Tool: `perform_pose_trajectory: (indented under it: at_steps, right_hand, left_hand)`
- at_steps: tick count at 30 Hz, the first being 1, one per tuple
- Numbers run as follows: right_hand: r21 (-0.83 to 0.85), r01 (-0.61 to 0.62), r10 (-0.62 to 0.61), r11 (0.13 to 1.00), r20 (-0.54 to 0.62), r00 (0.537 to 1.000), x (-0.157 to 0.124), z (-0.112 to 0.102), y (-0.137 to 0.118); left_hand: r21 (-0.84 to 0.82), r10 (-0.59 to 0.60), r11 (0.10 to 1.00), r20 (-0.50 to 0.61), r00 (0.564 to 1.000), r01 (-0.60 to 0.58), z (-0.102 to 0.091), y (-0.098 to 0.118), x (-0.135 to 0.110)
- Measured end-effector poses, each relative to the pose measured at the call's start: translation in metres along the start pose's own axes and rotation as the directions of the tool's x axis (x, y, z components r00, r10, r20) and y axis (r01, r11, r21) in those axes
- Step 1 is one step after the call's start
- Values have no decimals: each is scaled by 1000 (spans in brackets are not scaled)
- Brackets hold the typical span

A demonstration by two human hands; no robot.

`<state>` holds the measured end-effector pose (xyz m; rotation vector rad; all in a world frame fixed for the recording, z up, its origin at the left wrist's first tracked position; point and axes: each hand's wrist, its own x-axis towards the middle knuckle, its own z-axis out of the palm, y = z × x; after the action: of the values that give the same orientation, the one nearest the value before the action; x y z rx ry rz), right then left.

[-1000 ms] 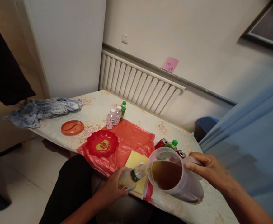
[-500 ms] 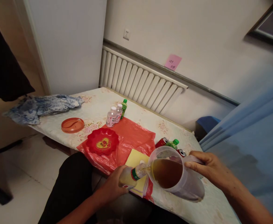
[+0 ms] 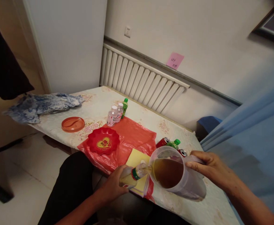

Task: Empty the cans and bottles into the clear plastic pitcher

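My left hand (image 3: pixel 113 186) is wrapped round a clear plastic bottle (image 3: pixel 128 177) with a green and red band at its neck. The bottle leans with its uncapped mouth against the rim of a translucent pitcher (image 3: pixel 190 186). My right hand (image 3: pixel 209 167) grips the pitcher by its handle. Tilted towards the bottle, the pitcher holds brown liquid (image 3: pixel 168 172) that reaches its lip and runs to the bottle mouth. Yellowish liquid shows inside the bottle. A yellow notebook or stack of paper (image 3: pixel 134 157) lies under the bottle's neck.
A red scalloped plate (image 3: pixel 103 141) lies on a red plastic sheet (image 3: pixel 137 134). Two white-capped bottles (image 3: pixel 112 117) and a green-capped bottle (image 3: pixel 125 106) stand behind. Red cans (image 3: pixel 161 142) flank another green bottle (image 3: pixel 174 143) beyond the pitcher. An orange dish (image 3: pixel 73 125) and patterned cloth (image 3: pixel 50 106) lie left.
The camera view has shifted slightly. Both hands keep their holds, and the bottle and pitcher stay almost in the same place, mouth to rim.
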<state>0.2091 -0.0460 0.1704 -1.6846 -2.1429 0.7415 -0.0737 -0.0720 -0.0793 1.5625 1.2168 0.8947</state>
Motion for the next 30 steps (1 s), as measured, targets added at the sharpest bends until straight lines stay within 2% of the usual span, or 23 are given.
perform_pose_trajectory:
  at_steps: [21,30]
  right_hand:
    - [-36,34,-34,999,8,999,-2,-1,-5]
    - [-49,42,-41,998,16,999,-2,-2,-3]
  left_hand:
    - [-20,14,1000,-34,999,-15,0,-7,-4]
    - [-15,-7,1000,-19,1000,7,-1,-2,-4]
